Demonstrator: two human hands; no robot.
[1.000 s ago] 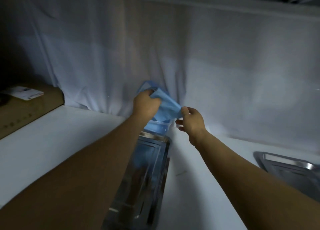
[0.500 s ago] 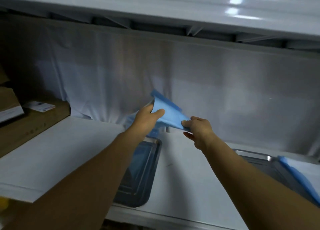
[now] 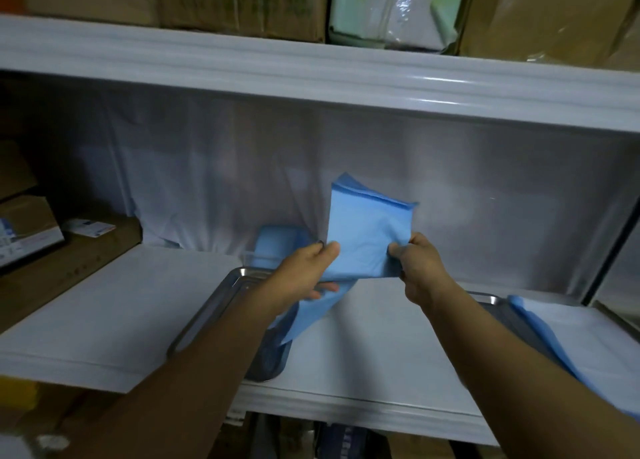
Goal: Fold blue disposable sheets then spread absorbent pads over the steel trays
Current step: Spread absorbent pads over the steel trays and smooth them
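While both hands (image 3: 308,271) (image 3: 420,268) only pinch the sheet's (image 3: 367,237) lower edge, I fear its limp top flopping and unfolding.

cardboard boxes (image 3: 173,1) top shelf | white shelf (image 3: 86,320) | labelled box (image 3: 24,230) left

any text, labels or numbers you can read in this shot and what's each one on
No text here can be read.
Box at far left: printed label, too blurred.
White label on the brown carton beside it: print too small.
Cardboard box on the upper shelf: faint print, unreadable.
Blue packet under the shelf: white marks, too blurred.
Blue sheet, held by left hand and right hand: no print.
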